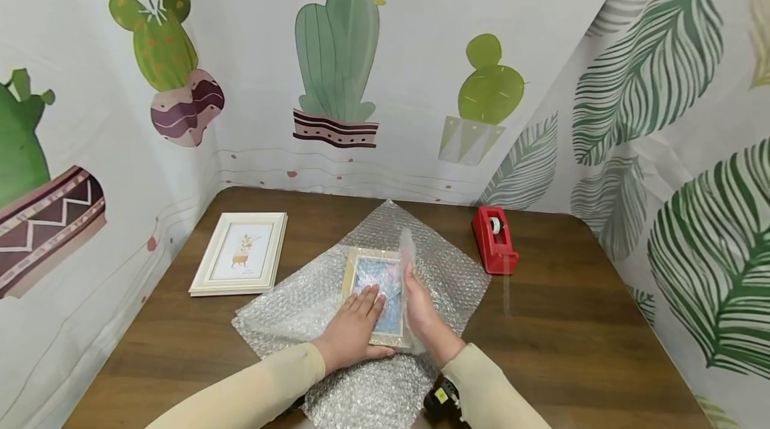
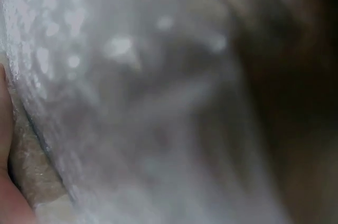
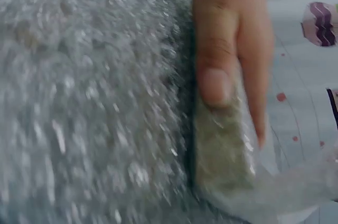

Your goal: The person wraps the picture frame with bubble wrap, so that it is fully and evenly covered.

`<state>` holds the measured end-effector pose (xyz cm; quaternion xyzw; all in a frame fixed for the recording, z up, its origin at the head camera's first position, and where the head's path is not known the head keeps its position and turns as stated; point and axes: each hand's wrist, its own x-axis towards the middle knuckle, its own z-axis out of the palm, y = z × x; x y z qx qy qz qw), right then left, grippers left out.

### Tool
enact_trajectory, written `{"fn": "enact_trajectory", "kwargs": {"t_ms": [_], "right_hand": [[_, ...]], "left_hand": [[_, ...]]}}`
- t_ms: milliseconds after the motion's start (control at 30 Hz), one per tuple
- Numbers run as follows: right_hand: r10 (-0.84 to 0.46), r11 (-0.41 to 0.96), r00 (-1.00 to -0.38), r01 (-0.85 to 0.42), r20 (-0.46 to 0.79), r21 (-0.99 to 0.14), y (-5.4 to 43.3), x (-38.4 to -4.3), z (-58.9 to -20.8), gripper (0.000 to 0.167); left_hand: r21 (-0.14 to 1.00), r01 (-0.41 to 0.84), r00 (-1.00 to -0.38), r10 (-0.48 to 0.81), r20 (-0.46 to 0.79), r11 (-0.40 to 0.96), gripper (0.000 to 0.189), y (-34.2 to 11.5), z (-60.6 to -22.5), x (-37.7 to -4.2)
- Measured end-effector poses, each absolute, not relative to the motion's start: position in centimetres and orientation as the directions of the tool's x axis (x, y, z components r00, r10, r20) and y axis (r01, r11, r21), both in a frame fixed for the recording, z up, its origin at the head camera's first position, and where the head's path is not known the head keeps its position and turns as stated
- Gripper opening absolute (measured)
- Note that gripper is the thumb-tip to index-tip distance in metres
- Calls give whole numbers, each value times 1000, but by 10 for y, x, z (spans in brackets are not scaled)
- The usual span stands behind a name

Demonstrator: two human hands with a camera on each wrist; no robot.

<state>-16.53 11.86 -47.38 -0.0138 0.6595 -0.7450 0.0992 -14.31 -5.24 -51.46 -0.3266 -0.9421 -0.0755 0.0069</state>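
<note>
Two pale sleeves reached in over the near side of the desk, and beside the right one showed a dark object with a yellow label, too hidden to identify. The left hand lay with fingers straight across the face of the gold frame, thumb along its near edge, pressing rather than grasping. The gold frame rested face up on the middle of the bubble wrap. At its right edge the right hand grasped a raised flap of that sheet, the fingertips blurred by the film.

The wrapping looked barely under way: the frame was in position and one side of the sheet stood up, but the blue picture was uncovered, the far corner lay flat and no tape showed on the wrap. Folding and fastening seemed to be left.

Just beyond the sheet's left edge lay a white frame, unwrapped. To the right stood a red tape dispenser, a clear strip trailing from it. Behind everything hung a cloth printed with cacti and leaves.
</note>
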Motion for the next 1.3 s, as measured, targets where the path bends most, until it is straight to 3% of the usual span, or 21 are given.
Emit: {"fn": "enact_trajectory", "kwargs": {"t_ms": [133, 333, 600, 967, 1133, 1300], "right_hand": [[-132, -13, -981, 144, -141, -990, 107, -166, -477, 73], [-191, -24, -975, 121, -114, -992, 100, -168, -483, 65], [-251, 77, -962, 90, -107, -993, 96, -170, -491, 59], [-251, 142, -934, 225, -255, -964, 90, -178, -490, 59], [-242, 271, -928, 215, -283, -938, 87, -184, -490, 61], [-294, 458, -920, 104, -261, -883, 84, -191, -491, 59]], "left_hand": [[124, 629, -777, 626, 66, 768, 95, -51, -515, -143], [115, 647, -763, 643, 69, 754, 96, -50, -515, -144], [140, 640, -765, 643, 26, 756, 101, -51, -515, -146], [96, 644, -765, 642, 54, 759, 101, -55, -519, -148], [115, 645, -764, 642, 72, 755, 100, -55, -517, -147], [184, 639, -764, 644, 41, 747, 101, -54, -514, -147]]}}
